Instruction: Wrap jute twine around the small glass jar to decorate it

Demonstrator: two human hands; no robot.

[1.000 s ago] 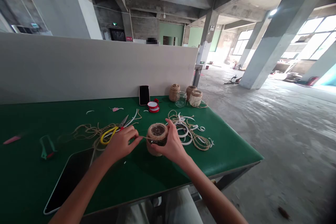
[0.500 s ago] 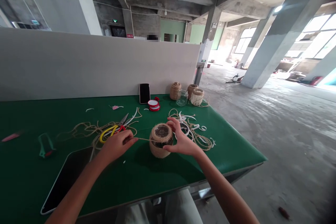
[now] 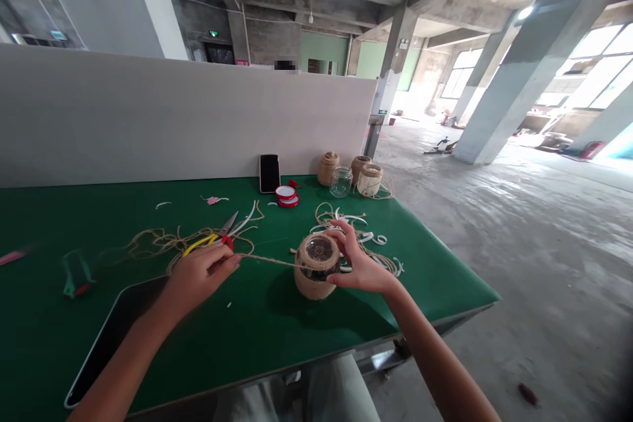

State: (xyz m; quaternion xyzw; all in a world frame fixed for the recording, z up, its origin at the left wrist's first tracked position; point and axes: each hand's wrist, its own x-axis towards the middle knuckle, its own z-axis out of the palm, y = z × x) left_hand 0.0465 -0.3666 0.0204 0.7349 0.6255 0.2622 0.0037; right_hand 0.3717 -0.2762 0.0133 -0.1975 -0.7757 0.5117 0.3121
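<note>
Jar: a twine-wrapped glass jar (image 3: 316,277), its sides covered in tight tan coils, with bare glass showing at the top end, tilted slightly toward the person, on a green table (image 3: 257,349).
Left hand: left of the jar, fingers curled and pressed together, pinching a twine strand (image 3: 271,260) that runs taut to the jar.
Right hand: on the jar's right side, fingers spread over its top, thumb low against the coils (image 3: 360,266).
Left of the jar: yellow-handled scissors (image 3: 217,237) lie among tangled loose twine (image 3: 163,241); a black tablet (image 3: 116,336) lies nearer the person.
Right of the jar: white strips (image 3: 368,237) are mixed with twine.
Beyond the jar: a phone (image 3: 270,173), a red ribbon spool (image 3: 286,196), a clear glass jar (image 3: 341,182) and twine spools (image 3: 328,169).
</note>
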